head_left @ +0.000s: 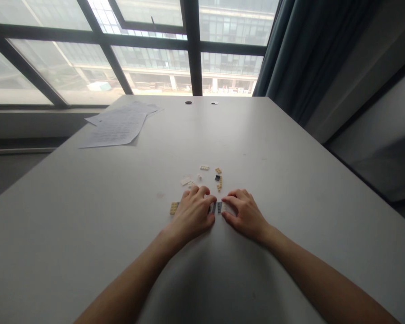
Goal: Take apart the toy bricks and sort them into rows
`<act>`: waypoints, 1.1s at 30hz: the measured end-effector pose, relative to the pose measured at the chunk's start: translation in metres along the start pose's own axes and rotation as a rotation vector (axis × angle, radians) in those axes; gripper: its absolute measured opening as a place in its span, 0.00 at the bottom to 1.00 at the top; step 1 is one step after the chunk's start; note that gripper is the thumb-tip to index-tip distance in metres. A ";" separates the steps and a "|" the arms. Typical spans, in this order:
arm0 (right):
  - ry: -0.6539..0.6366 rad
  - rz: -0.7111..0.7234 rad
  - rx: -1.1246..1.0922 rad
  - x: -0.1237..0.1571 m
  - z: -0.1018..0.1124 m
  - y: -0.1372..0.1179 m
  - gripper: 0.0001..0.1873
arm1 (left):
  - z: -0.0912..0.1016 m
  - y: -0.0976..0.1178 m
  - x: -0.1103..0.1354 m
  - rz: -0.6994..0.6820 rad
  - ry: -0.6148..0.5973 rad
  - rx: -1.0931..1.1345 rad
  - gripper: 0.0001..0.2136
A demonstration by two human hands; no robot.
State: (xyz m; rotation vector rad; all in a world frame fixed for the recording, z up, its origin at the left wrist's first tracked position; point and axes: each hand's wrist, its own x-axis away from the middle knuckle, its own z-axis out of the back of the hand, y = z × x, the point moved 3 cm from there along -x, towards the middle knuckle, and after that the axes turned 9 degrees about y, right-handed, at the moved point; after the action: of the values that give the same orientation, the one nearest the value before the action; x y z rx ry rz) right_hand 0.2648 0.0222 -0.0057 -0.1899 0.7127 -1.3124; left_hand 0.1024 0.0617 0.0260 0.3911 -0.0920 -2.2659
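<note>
My left hand [195,209] is closed over a low toy building-brick assembly [173,208] on the table. A tan studded end sticks out to its left, a grey part shows by the thumb and index finger, and the middle is hidden under the palm. Just to the right, my right hand [245,210] has thumb and index finger closed around a small brick piece [219,207], dark grey at its left end and whitish between the fingers. A narrow gap seems to separate the two pieces.
Beyond my hands lie loose bricks: a white strip [204,168], tan pieces [219,183], a dark piece [217,177] and a pale flat plate [186,181]. Printed papers [121,128] lie at the far left of the white table [290,180]. A dark curtain [290,58] hangs right of the window.
</note>
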 end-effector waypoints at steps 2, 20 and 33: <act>0.001 0.001 -0.001 0.000 0.000 0.000 0.15 | -0.001 0.000 0.000 -0.003 0.004 0.003 0.12; 0.005 0.034 -0.002 -0.001 -0.002 -0.002 0.14 | -0.004 -0.003 -0.001 -0.032 0.024 0.011 0.10; 0.005 0.044 0.006 -0.001 -0.002 -0.002 0.15 | -0.005 -0.002 -0.001 -0.038 0.040 0.006 0.09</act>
State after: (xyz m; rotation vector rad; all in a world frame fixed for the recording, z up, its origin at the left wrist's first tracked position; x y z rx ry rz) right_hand 0.2615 0.0229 -0.0062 -0.1650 0.7129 -1.2733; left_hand 0.1030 0.0639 0.0214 0.4443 -0.0711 -2.2943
